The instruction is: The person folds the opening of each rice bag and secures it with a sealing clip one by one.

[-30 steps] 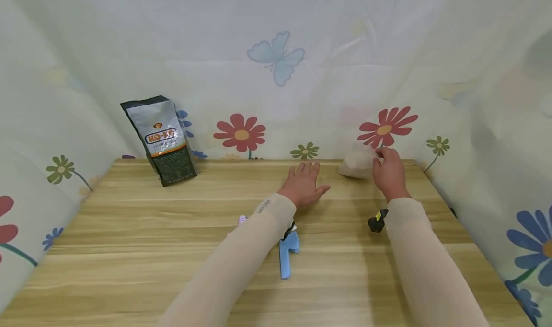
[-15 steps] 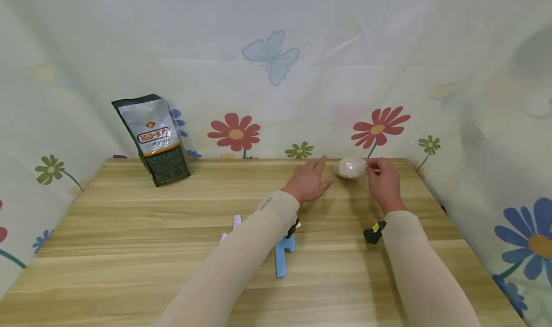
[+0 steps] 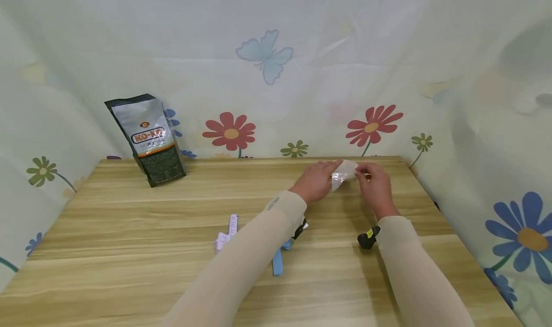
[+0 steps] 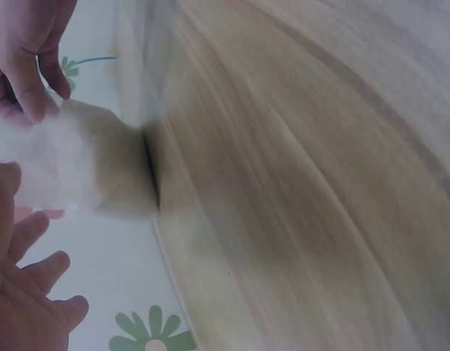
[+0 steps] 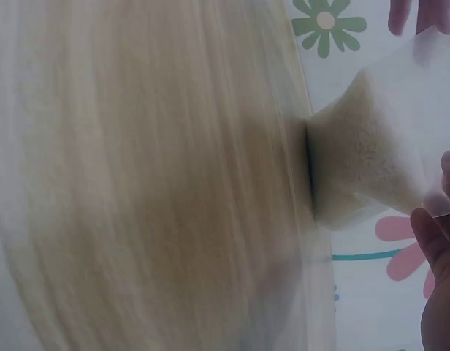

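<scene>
Stretched far, the right hand (image 3: 377, 187) pinches a translucent, beige-filled plastic bag (image 3: 343, 170) by its right edge; the left hand (image 3: 314, 181), fingers loosely spread, reaches its left side.

Translucent, pale-filled bag (image 3: 343, 172) at the back of the table (image 3: 108, 279)

Left of the bag (image 3: 343, 170) between left hand (image 3: 315, 181) and right hand (image 3: 376, 187) stands a pouch (image 3: 148, 142)
</scene>
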`<state>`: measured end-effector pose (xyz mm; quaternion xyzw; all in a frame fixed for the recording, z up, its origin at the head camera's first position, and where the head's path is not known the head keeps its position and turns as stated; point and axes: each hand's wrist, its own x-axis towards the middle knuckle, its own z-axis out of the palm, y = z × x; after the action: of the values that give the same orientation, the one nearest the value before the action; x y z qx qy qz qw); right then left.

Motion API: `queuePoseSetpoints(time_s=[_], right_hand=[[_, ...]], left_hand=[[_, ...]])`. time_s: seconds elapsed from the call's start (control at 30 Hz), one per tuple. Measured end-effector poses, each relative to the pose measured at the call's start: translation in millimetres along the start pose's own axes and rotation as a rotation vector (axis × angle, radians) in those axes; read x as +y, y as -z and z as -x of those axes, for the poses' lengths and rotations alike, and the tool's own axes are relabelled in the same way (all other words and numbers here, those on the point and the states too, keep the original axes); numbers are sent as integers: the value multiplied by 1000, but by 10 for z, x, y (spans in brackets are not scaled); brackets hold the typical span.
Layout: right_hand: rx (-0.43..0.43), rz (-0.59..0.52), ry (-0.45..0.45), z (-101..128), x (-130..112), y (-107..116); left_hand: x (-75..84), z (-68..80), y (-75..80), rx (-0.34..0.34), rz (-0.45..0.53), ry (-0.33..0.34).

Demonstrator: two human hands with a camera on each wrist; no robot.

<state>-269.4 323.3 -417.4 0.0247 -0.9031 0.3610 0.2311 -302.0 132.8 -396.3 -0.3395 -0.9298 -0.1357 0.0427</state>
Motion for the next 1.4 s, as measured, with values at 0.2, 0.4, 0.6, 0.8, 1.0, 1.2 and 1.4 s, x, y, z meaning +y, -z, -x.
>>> queuePoseSetpoints(time_s=[0.2,0.4,0.6,0.8,1.0,1.2,1.4], right_hand=[[-3,13,9,9,-37,-38],[-1,-2,4,-6,-117,-43],[7,-46,-52,-36,-198,-46],[6,-81,-104,-52,-296,-47],[24,-73,-99,-91,-376,-65],[15,-83,-87,-90,-431,-90],[-28,-108,-88,-71,-498,-101]], left_hand=[[-60,-2,26,34,52,-33],[-95,19,116,26,215,42],[-111,45,220,53,300,92],[-162,71,307,77,391,133],[-216,114,415,88,499,151],[-283,168,470,87,594,153],[-342,229,510,114,679,171]])
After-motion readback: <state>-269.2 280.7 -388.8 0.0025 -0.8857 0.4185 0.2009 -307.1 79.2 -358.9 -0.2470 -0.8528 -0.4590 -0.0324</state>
